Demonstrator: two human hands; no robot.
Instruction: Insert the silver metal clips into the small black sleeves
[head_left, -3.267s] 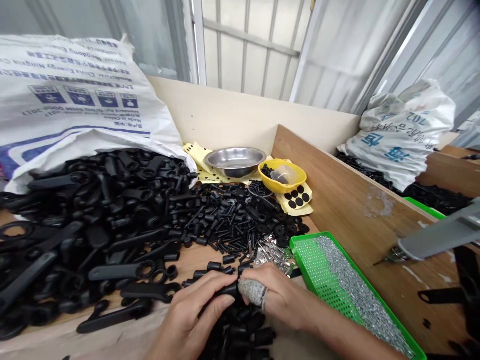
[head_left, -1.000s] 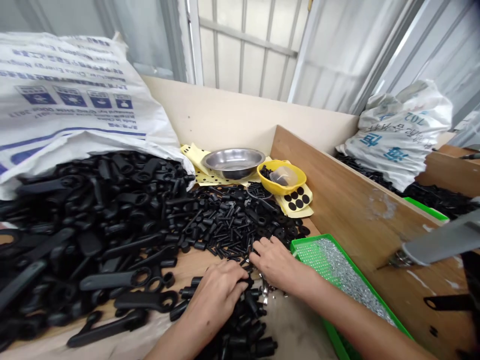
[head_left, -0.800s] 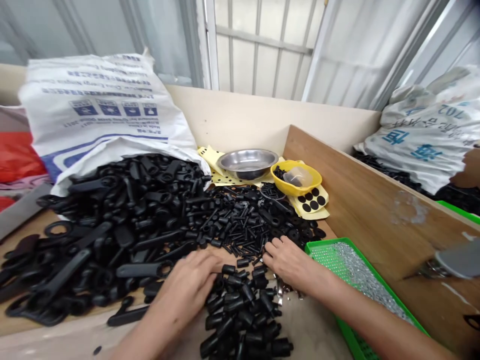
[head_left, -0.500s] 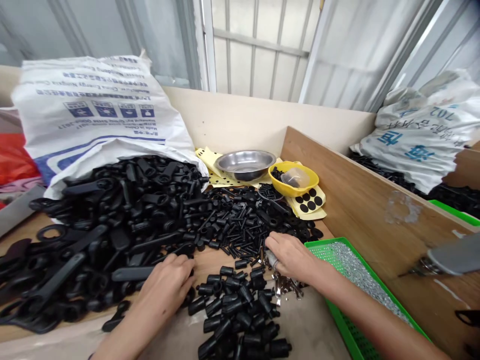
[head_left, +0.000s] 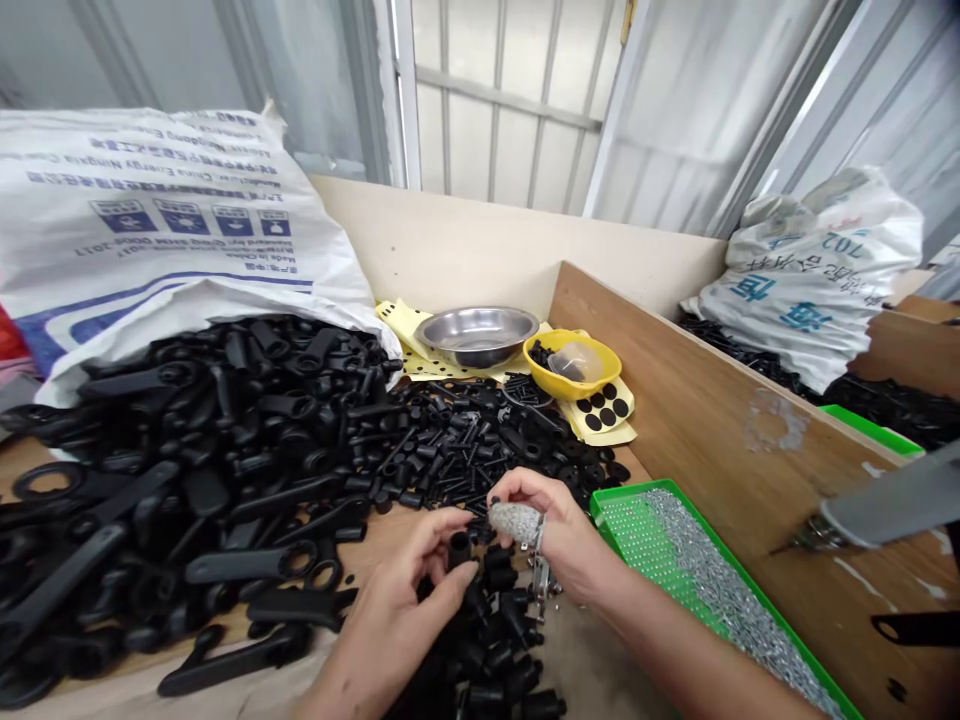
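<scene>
My left hand (head_left: 409, 605) grips a black hollow cylindrical part (head_left: 459, 548) between thumb and fingers, its open end facing up. Just to its right, my right hand (head_left: 559, 530) is closed in a pinch, its thumb wrapped in grey material. A small dark piece (head_left: 495, 502) shows at those fingertips; its kind is too small to make out. Below both hands lies a heap of similar black cylindrical parts (head_left: 495, 645). Small shiny metal clips (head_left: 541, 585) are beside the heap, under my right hand. Black screws (head_left: 457, 470) are scattered beyond my fingers.
A white sack (head_left: 187, 220) spills black plastic handles (head_left: 247, 400) at left. Behind stand a steel bowl (head_left: 480, 345) and a yellow bowl (head_left: 577, 385). A green tray (head_left: 637, 555) of small metal pieces is right, beside a wooden partition (head_left: 675, 380) and a grey tool (head_left: 870, 510).
My left hand has moved right from the handles and picked up a black cylindrical part. My right hand has shifted left from the clips toward it, pinching a small dark piece.
</scene>
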